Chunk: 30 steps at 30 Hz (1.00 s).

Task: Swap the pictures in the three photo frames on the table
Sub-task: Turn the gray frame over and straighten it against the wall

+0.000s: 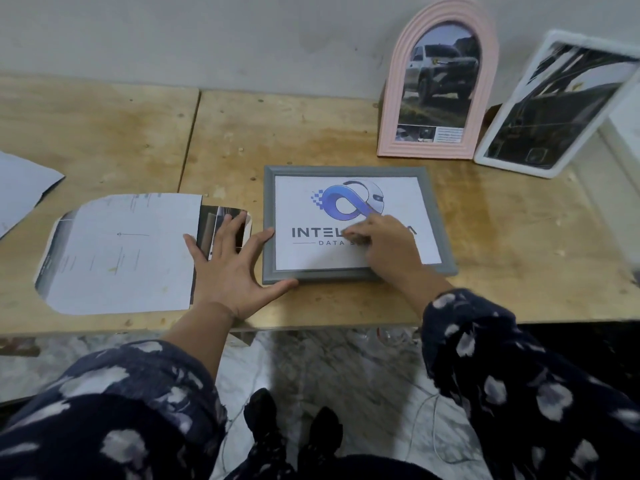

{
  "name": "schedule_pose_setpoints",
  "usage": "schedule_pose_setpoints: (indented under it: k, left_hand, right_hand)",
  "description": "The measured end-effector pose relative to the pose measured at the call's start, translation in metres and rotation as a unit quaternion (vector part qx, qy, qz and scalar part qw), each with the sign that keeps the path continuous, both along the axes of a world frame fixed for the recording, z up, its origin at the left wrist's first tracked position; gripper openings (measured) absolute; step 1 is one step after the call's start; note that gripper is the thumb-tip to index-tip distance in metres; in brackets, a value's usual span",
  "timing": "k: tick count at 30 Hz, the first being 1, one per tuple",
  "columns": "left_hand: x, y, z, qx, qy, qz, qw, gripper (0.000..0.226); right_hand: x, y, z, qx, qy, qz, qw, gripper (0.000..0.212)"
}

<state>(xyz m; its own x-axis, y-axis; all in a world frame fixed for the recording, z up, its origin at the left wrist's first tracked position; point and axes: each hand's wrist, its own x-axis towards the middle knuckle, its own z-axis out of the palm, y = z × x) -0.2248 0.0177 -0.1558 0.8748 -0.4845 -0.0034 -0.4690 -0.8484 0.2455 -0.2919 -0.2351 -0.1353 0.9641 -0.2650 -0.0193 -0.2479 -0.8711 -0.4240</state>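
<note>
A grey photo frame lies flat near the table's front edge, holding a white picture with a blue logo. My left hand lies spread flat on the table, thumb and forefinger touching the frame's left side, other fingers on loose cut-out pictures. My right hand rests on the logo picture with fingers curled; what they grip is hidden. A pink arched frame with a truck photo stands at the back. A white frame with a dark photo leans beside it.
Another loose white sheet lies at the far left. The wooden table backs onto a grey wall. A white box edge shows at the far right. Below the table's front edge is a marbled floor.
</note>
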Motion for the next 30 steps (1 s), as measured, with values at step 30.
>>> schedule_pose_setpoints:
  k: [30]
  left_hand:
    - [-0.04, -0.058, 0.016, 0.009, 0.033, 0.001, 0.999, 0.11]
  right_hand:
    - [0.004, 0.045, 0.038, -0.027, 0.113, 0.02, 0.993, 0.043]
